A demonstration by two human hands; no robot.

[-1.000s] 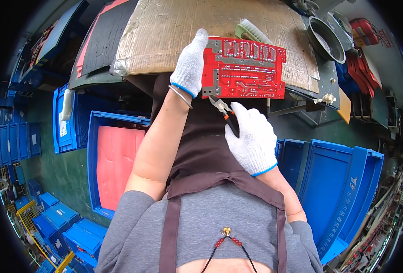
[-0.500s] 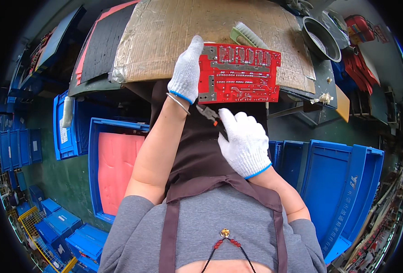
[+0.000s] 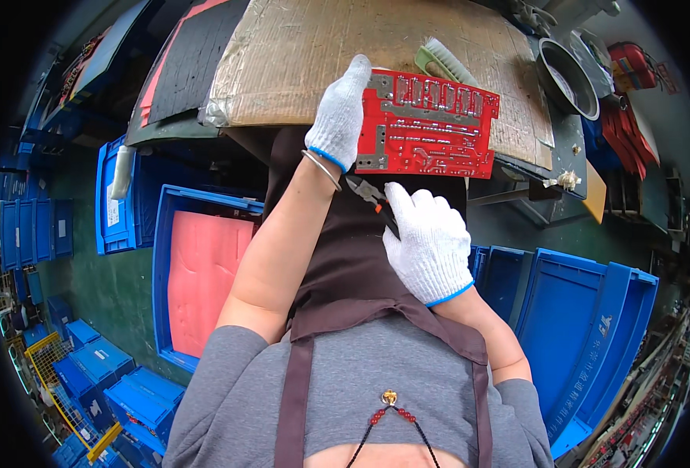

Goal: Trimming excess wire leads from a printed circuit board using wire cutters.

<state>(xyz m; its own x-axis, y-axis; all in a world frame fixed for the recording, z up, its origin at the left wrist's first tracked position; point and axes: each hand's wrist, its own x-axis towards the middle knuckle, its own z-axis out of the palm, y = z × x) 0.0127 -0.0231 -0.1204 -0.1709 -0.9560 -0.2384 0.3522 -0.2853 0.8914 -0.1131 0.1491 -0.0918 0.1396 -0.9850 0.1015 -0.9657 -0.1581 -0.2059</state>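
Observation:
A red circuit board [image 3: 431, 142] with silvery solder areas is held up by its left edge in my left hand [image 3: 340, 111], which wears a white knit glove with a blue cuff. The thumb lies along the board's edge; the other fingers are hidden behind it. Below the board, my right hand [image 3: 429, 243], gloved alike, is closed around a pair of cutting pliers [image 3: 370, 192] with dark handles and a bit of orange. The metal jaws point up and left toward my left wrist, just under the board's lower left corner.
Beyond the board lies a cardboard-covered bench [image 3: 298, 70] with a green brush [image 3: 443, 62] and a round metal bowl [image 3: 568, 79]. At left stands a blue crate [image 3: 160, 285] with pink foam [image 3: 205, 281]. More blue crates [image 3: 567, 312] stand at right.
The whole view has shifted slightly, so the bench, board and hands appear a little further right. Both hands keep their grip on the board and the pliers.

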